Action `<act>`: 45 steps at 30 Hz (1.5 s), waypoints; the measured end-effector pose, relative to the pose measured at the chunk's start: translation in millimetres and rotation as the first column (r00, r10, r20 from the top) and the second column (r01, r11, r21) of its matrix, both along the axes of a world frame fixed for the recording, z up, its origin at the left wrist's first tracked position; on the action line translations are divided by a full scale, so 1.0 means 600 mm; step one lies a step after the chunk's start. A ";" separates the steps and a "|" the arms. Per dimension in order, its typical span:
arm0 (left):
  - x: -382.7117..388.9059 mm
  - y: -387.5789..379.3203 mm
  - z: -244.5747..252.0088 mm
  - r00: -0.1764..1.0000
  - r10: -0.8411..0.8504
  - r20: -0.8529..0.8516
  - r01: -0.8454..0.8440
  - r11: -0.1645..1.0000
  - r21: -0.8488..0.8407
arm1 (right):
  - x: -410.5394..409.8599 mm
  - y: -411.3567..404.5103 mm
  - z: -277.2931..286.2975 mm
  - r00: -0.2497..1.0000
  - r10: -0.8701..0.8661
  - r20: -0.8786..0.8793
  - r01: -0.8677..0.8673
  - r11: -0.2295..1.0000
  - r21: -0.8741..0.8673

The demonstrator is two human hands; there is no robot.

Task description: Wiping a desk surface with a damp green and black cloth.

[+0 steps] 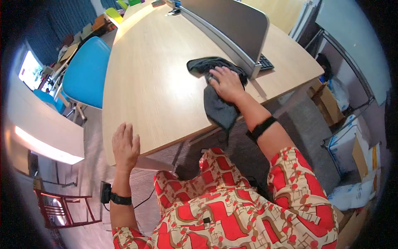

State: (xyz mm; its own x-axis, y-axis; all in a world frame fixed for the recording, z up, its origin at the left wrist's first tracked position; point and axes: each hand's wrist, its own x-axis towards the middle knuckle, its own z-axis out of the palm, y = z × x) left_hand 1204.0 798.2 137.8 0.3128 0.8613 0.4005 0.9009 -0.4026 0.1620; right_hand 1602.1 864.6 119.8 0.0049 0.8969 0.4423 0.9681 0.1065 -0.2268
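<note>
My right hand (227, 84) is on a dark grey cloth (217, 104), its fingers over the bunched upper part. The cloth lies on a light wood-grain table (149, 81), with its lower corner hanging over the near edge. Its upper end lies against the foot of a grey desk partition (230, 29). At the table's near left corner is my left hand (126, 146), palm down, with nothing in it and the thumb apart from the fingers. Whether its palm touches the tabletop I cannot tell. Both forearms carry black straps.
A black keyboard (266, 63) sits behind the partition's near end. Left of the table stands a blue chair (85, 71); a dark red wooden chair (68, 208) is at the lower left. Cardboard boxes (326, 104) and a wrapped white box (343, 149) stand on the floor at right.
</note>
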 end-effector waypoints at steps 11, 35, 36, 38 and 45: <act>-0.020 0.000 -0.009 0.996 0.026 -0.088 -0.027 1.000 -0.003 | -0.168 -0.130 0.024 0.885 0.459 -0.081 -0.453 0.888 0.083; -0.028 -0.007 0.000 0.996 0.013 -0.084 -0.020 0.996 -0.083 | 0.417 -0.159 -0.006 0.958 -0.171 -0.230 0.226 0.944 0.239; -0.029 -0.009 0.003 0.997 0.035 -0.074 -0.043 0.993 -0.110 | 0.428 -0.157 -0.004 0.947 -0.217 -0.237 0.271 0.936 0.226; -0.031 -0.007 0.003 0.997 0.027 -0.072 -0.034 0.994 -0.105 | 0.464 -0.148 -0.002 0.928 -0.301 -0.219 0.337 0.930 0.149; -0.021 -0.009 0.009 0.998 0.034 -0.057 -0.040 0.994 -0.103 | 0.523 -0.094 -0.007 0.693 -0.715 0.090 0.721 0.686 -0.097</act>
State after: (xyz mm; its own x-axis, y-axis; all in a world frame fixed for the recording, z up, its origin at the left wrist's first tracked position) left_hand 1191.6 792.7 143.3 0.2991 0.9089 0.2907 0.9237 -0.3522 0.1509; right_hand 1915.7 808.0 115.7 0.6531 0.6704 0.3521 0.7461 -0.6491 -0.1481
